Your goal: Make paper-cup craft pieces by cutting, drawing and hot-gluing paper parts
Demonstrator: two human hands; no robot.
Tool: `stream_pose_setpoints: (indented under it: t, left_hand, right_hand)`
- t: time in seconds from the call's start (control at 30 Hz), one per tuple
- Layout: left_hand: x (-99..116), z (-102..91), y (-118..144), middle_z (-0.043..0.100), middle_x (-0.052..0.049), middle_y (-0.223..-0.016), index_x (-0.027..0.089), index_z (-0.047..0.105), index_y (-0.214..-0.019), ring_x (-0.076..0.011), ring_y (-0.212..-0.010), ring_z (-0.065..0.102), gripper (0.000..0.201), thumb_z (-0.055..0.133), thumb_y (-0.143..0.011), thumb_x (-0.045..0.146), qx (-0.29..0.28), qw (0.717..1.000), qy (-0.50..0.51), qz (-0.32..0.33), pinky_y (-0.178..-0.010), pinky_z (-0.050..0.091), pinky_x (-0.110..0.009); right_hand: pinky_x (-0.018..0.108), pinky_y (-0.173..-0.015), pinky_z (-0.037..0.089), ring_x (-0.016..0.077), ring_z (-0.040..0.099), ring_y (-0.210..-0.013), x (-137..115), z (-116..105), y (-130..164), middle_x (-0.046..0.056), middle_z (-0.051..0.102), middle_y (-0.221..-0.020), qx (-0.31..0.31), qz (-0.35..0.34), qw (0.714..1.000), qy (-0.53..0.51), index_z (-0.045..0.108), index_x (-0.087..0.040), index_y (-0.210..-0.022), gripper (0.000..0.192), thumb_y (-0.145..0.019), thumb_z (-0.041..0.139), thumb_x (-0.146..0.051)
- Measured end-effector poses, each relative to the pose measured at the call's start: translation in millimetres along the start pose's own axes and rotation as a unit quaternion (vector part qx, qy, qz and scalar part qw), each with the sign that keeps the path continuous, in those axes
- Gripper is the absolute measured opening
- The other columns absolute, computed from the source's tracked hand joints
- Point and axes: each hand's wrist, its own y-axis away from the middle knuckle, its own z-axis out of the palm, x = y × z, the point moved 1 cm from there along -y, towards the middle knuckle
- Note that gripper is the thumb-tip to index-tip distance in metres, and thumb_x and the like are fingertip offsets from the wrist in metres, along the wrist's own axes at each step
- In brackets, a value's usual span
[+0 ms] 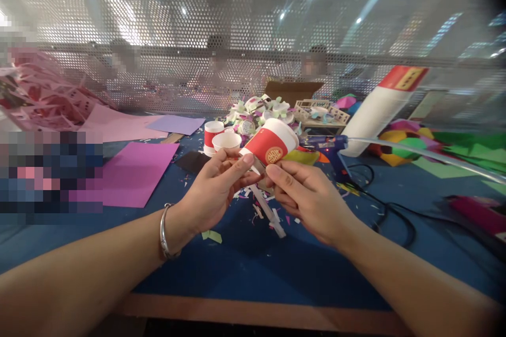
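Hands raised over blue table: left hand and right hand both pinching tilted red paper cup.

Work table: blue top, wooden strip along near edge, perforated metal screen at far edge.

Left half: magenta paper sheet, pale pink sheet and lilac sheet behind it toward far edge. Centre, toward far edge: two red-and-white paper cups touching, dark flat piece just beside them, heap of cut paper pieces, cardboard box. Centre: paper scraps, white stick, green snippet. Right half: blue glue gun, black cable, large white bottle with red cap lying tilted, coloured paper ball, green sheets toward the right edge.
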Motion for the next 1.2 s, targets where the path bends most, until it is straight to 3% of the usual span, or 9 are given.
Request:
stream_pose_setpoints:
  t: [0.23,0.53,0.8,1.2]
  left_hand:
    - [-3.8,0.9,3.1,0.062,-0.002,-0.092,0.019,0.056,-0.099,-0.0160,-0.089,0.063,0.026,0.076,-0.086,0.032,0.006,0.992,-0.096,0.086,-0.094,0.053,-0.038]
    - [0.9,0.8,2.1,0.062,-0.004,-0.094,0.019,0.053,-0.100,-0.0154,-0.082,0.061,0.028,0.074,-0.086,0.030,-0.007,0.974,-0.180,0.135,-0.077,0.052,-0.032]
    - [4.7,2.8,4.6,0.064,-0.008,-0.105,0.019,0.051,-0.099,-0.0204,-0.096,0.064,0.029,0.075,-0.084,0.026,-0.008,0.975,-0.166,0.147,-0.085,0.054,-0.037]
    - [-0.9,3.8,7.7,0.065,-0.004,-0.103,0.022,0.051,-0.104,-0.0165,-0.088,0.064,0.035,0.078,-0.083,0.032,0.029,0.980,-0.145,0.134,-0.080,0.054,-0.031]
  right_hand:
    - [0.021,-0.037,0.015,0.0042,0.022,-0.043,0.5,-1.8,2.3,-0.009,0.028,-0.052,-0.001,0.005,1.000,0.013,0.052,-0.019,-0.073,0.043,-0.093,0.061,-0.055]
    - [0.022,-0.038,0.016,0.0050,0.023,-0.044,1.4,-2.9,2.4,-0.008,0.029,-0.053,-0.003,-0.013,0.999,0.036,0.051,-0.020,-0.073,0.042,-0.094,0.059,-0.055]
    - [0.022,-0.039,0.017,0.0052,0.024,-0.045,-5.0,-3.6,4.0,-0.009,0.028,-0.053,-0.018,-0.033,0.998,0.052,0.051,-0.019,-0.073,0.044,-0.094,0.059,-0.056]
    - [0.023,-0.040,0.018,0.0054,0.025,-0.045,-7.1,-3.3,3.5,-0.009,0.028,-0.054,-0.017,-0.031,0.997,0.073,0.053,-0.019,-0.074,0.043,-0.094,0.058,-0.057]
